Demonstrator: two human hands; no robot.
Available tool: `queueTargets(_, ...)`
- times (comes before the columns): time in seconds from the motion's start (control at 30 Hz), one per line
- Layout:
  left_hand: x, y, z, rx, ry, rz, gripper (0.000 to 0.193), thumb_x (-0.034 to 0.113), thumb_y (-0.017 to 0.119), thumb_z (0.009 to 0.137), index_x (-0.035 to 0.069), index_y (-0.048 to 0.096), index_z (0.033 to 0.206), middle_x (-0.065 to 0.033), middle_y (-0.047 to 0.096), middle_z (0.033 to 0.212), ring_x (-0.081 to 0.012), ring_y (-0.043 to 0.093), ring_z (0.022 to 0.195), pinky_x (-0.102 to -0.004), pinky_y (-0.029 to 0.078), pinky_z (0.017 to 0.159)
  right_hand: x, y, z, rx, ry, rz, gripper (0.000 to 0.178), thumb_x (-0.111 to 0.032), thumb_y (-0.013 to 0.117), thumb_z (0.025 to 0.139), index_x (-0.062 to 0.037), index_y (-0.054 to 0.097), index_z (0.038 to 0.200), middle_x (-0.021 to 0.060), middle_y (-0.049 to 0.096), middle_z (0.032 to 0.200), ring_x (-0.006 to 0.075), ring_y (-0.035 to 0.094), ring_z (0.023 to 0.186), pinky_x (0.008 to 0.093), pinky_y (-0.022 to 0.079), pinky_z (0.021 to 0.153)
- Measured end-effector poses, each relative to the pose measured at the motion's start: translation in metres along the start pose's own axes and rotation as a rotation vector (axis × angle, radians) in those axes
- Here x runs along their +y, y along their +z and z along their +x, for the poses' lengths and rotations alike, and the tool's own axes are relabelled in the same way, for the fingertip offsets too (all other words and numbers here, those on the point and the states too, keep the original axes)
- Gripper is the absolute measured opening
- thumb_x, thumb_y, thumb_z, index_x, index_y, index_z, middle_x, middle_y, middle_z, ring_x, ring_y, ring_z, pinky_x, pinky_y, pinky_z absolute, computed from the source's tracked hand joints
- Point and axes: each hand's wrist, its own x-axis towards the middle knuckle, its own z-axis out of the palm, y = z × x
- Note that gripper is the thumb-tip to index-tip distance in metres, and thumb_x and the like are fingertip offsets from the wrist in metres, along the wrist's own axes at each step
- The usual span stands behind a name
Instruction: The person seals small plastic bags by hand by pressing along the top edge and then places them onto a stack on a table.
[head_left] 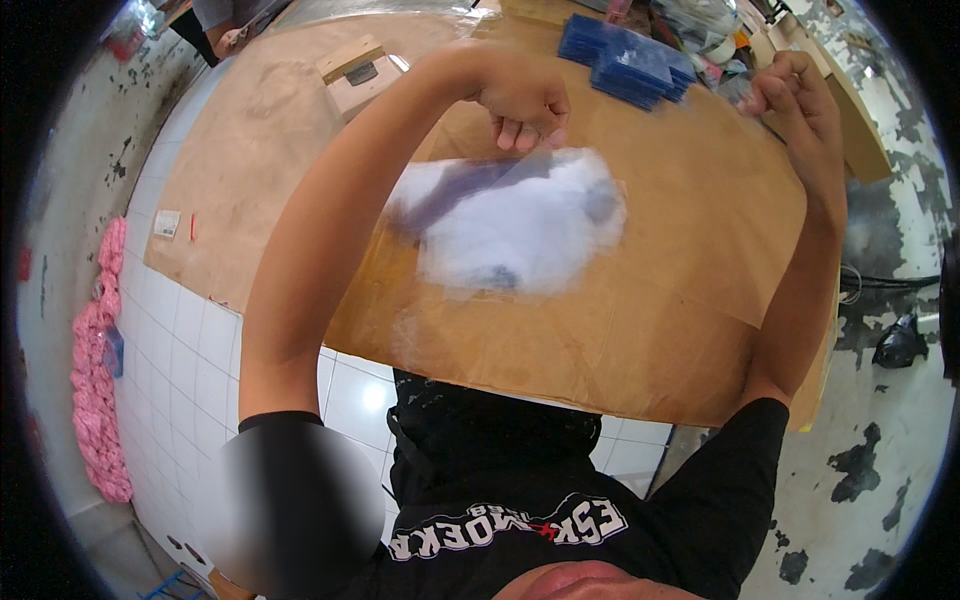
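Observation:
My left hand (pixel 525 103) is closed, its fingers curled at the far edge of a white, soft-looking bundle (pixel 530 225). Grey-blue patches show on this bundle, and see-through edges like thin plastic surround it; motion blurs its outline, so its exact kind is unclear. It is over the brown-covered table (pixel 640 340), in front of me. Off to the far right, my right hand (pixel 805 105) is raised with its fingers bent together in a pinch. Something clear shows faintly by those fingertips, too blurred to name.
Flat blue packets (pixel 630 65) are stacked at the table's far side, near clear plastic bags (pixel 700 25). A wooden block-like fixture (pixel 357 75) stands beyond my left forearm. Another person's hand (pixel 230 42) is at the far left. Pink bundles (pixel 100 370) lie along the left wall.

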Motion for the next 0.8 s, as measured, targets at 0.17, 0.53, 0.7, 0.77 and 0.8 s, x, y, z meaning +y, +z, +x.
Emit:
queueTargets(0.17, -0.004, 0.011, 0.011, 0.184, -0.011, -0.056, 0.030, 0.024, 0.046, 0.100, -0.001, 0.059, 0.090, -0.0096, 0.066, 0.073, -0.0157, 0.064, 0.062, -0.0311, 0.053, 0.057, -0.006, 0.006, 0.000, -0.028, -0.031, 0.020, 0.009, -0.013, 0.051, 0.102, -0.0044, 0.051, 0.106, 0.0008, 0.056, 0.085, 0.0091, 0.055, 0.080, 0.0269, 0.049, 0.081)
queueTargets(0.53, -0.003, 0.073, 0.016, 1.072, 0.098, 0.239, 0.028, 0.029, 0.056, 0.096, 0.001, 0.057, 0.092, -0.0264, 0.064, 0.084, -0.0479, 0.061, 0.084, -0.0549, 0.046, 0.069, -0.006, 0.002, -0.002, -0.004, -0.026, 0.116, 0.012, -0.014, 0.051, 0.103, -0.0041, 0.050, 0.109, 0.0029, 0.055, 0.085, 0.0114, 0.054, 0.080, 0.0302, 0.049, 0.082)
queueTargets(0.7, 0.001, 0.065, 0.006, 0.778, 0.226, 0.377, 0.024, 0.029, 0.056, 0.096, 0.005, 0.059, 0.095, -0.0204, 0.066, 0.084, -0.0436, 0.063, 0.083, -0.0529, 0.048, 0.073, -0.008, 0.000, -0.003, 0.023, -0.025, 0.115, 0.013, -0.014, 0.052, 0.103, -0.0040, 0.050, 0.110, 0.0027, 0.055, 0.086, 0.0108, 0.054, 0.080, 0.0295, 0.050, 0.081)
queueTargets(0.77, 0.005, 0.064, 0.003, 0.630, 0.179, 0.433, 0.024, 0.030, 0.055, 0.097, 0.006, 0.060, 0.098, -0.0186, 0.067, 0.086, -0.0422, 0.064, 0.085, -0.0518, 0.049, 0.075, -0.008, -0.001, -0.003, 0.027, -0.019, 0.103, 0.013, -0.015, 0.052, 0.103, -0.0040, 0.050, 0.110, 0.0025, 0.055, 0.085, 0.0106, 0.054, 0.080, 0.0293, 0.050, 0.080)
queueTargets(0.8, 0.008, 0.065, 0.002, 0.597, 0.176, 0.438, 0.025, 0.031, 0.055, 0.096, 0.006, 0.060, 0.098, -0.0187, 0.067, 0.086, -0.0417, 0.064, 0.085, -0.0516, 0.049, 0.075, -0.009, -0.001, -0.003, 0.029, -0.015, 0.096, 0.013, -0.015, 0.052, 0.103, -0.0040, 0.050, 0.110, 0.0024, 0.055, 0.085, 0.0105, 0.054, 0.080, 0.0293, 0.050, 0.080)
